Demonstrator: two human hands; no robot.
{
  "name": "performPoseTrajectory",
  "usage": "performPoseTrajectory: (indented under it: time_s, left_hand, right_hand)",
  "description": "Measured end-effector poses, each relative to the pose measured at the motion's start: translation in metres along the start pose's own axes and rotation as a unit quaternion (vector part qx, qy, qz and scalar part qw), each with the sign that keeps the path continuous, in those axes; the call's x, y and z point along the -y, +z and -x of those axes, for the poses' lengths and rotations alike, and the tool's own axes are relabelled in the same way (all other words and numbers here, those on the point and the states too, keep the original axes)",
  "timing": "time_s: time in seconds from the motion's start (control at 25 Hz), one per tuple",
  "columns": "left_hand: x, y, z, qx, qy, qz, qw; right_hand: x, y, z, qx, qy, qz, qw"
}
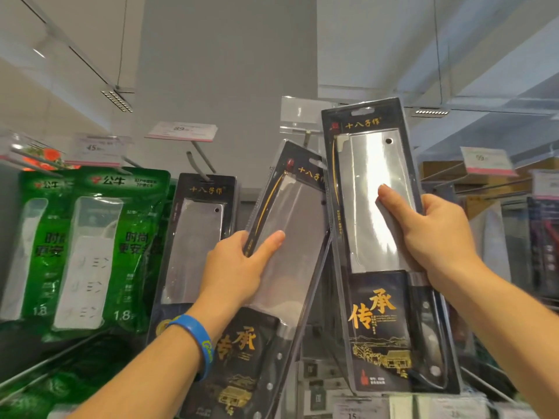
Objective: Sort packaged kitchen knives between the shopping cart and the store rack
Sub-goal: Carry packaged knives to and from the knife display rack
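Packaged knives are held up in the middle of the head view, both in front of the store shelving. To the left hang two green packs (99, 237) of white power strips, and several price tags (181, 130) jut out on arms above. A blue wristband (196, 343) circles the left wrist.

The left-hand knife pack (290, 237) leans to the right. It covers the right edge of a hanging knife pack (196, 237) on a rack peg (196, 160), and its upper corner sits behind the right-hand knife pack (375, 207), which is nearly upright and highest of all.

The left hand (239, 267) grips its pack by the left edge, thumb laid across the clear front. The right hand (432, 237) grips the other pack by the right edge, thumb on the blade window and fingers wrapped behind.

Each pack is a black card with gold characters under a clear blister. Inside is a broad rectangular steel blade with a hole near the top corner, and below it a dark riveted handle.

Counted: three knife packs, two held and one hanging, and two green packs.
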State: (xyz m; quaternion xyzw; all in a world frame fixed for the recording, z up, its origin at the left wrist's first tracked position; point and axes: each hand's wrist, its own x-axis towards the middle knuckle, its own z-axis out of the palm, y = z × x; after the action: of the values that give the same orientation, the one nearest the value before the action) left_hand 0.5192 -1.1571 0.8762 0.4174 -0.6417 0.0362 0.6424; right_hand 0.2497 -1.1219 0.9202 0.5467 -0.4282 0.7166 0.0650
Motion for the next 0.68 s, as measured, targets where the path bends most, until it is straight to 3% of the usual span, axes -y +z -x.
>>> performPoseTrajectory:
  time_s: [0.36,0.68]
  left_hand:
    - [-0.003,0.01,0.003,0.036,0.0,-0.003,0.999]
    - [0.007,0.007,-0.003,-0.002,-0.012,0.039,0.999]
  right_hand:
    - [-0.001,0.007,0.003,0.002,-0.005,0.024,1.0]
    - [-0.002,-0.002,0.006,0.015,0.02,-0.006,1.0]
